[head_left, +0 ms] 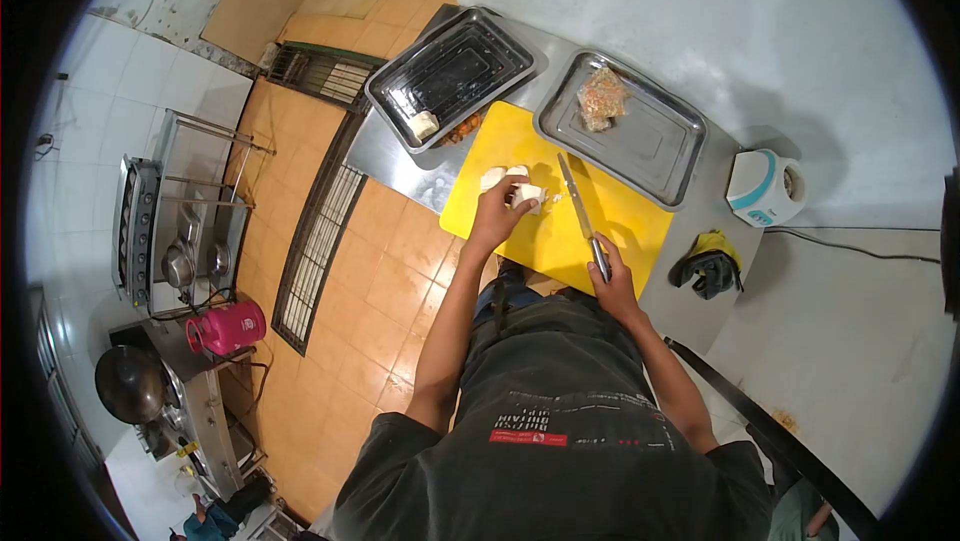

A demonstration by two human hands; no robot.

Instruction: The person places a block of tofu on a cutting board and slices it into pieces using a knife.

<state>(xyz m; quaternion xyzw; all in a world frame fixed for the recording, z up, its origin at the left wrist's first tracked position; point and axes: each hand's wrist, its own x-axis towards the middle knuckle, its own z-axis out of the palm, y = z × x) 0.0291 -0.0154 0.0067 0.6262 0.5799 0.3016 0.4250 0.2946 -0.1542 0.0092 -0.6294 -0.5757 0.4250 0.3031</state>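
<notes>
Down through the head view we go, and we find the left hand [488, 217] over the flat, matt yellow cutting board [620, 216], its fingers curled and pinching a smooth, pale white block [530, 197] with squared edges; rounder white pieces [505, 176] sit just beside it, and tiny crumbs speckle the plastic between block and blade; on the other side, the right hand [617, 284] has its fingers wrapped around the handle of a knife [575, 196], whose long, slim metal blade slants away over the board, apart from the block!

Beyond the board, we have two shallow rectangular metal trays with rounded corners; the left tray [470, 66], dark and glossy inside, carries another chunky white block [424, 125] near its close corner, with knobbly orange-brown pieces [463, 130] showing beside its edge; the right tray [655, 156], a duller grey, holds a crinkled clear bag [602, 98] of orange and whitish bits.

All of it rests on a brushed-metal counter [400, 159]; over to the right we spot a rounded white-and-teal appliance [766, 188], and nearer us a crumpled black-and-yellow bundle [710, 266], soft and folded.
</notes>
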